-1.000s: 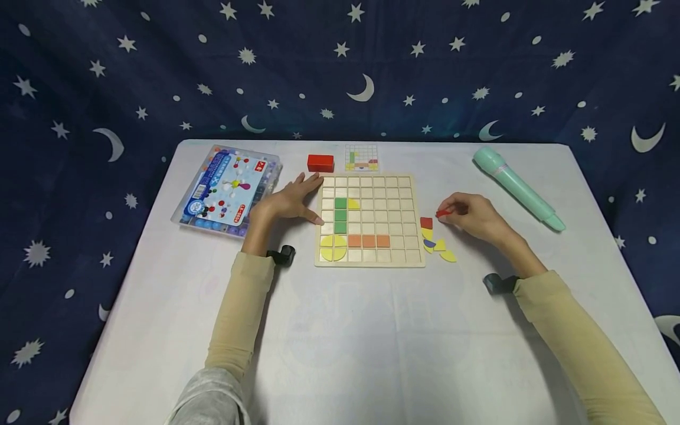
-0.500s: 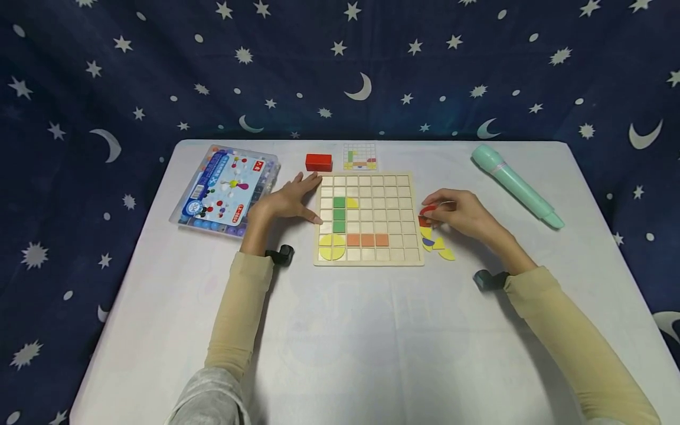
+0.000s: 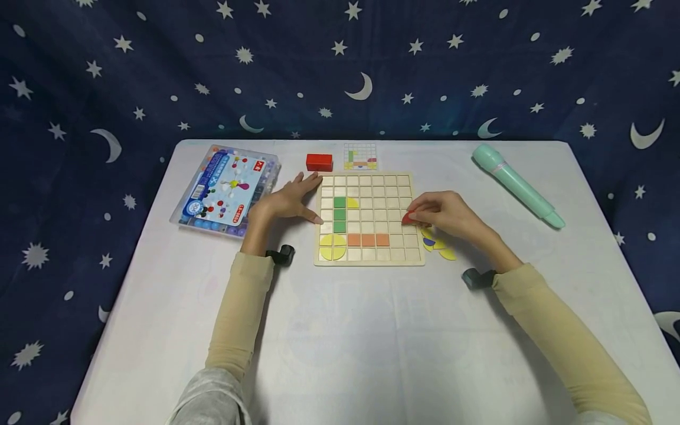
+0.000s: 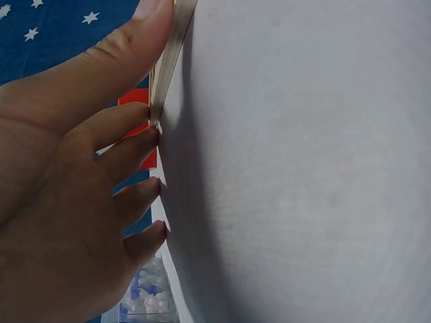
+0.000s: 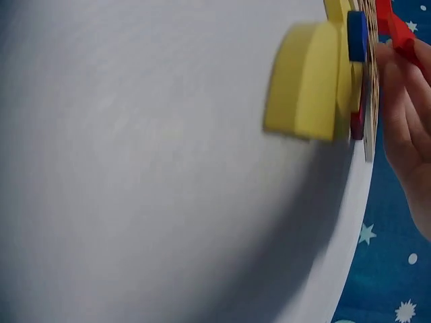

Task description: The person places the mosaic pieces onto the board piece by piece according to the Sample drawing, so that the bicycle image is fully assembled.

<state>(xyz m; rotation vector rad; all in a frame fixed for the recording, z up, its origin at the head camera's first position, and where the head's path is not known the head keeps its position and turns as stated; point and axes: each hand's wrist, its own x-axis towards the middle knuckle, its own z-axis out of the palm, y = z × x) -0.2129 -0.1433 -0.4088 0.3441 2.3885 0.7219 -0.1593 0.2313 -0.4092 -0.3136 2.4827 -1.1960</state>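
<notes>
In the head view a pale wooden grid board [image 3: 372, 192] lies mid-table. My right hand [image 3: 443, 212] pinches a small red piece [image 3: 408, 218] at the board's right side; whether the piece touches the board I cannot tell. My left hand [image 3: 287, 200] is spread, with fingertips and thumb at the board's left edge. On the board are green squares [image 3: 339, 215], orange squares [image 3: 368, 240], a yellow quarter piece [image 3: 352, 203] and a yellow circle of quarter pieces [image 3: 339, 254]. Loose yellow pieces [image 3: 447, 254] and a blue piece [image 3: 428, 242] lie right of it, partly under my right hand.
Behind the board lie a printed pattern card [image 3: 360, 157] and a red block [image 3: 319, 162]. To the left is a clear plastic box [image 3: 228, 188] of coloured parts. A mint-green microphone-shaped thing [image 3: 517, 186] lies at the right. A star-patterned cloth [image 3: 297, 59] hangs behind.
My right hand has moved left from beside the loose pieces to the board's right side, carrying the red piece. My left hand has stayed at the board's left edge.
</notes>
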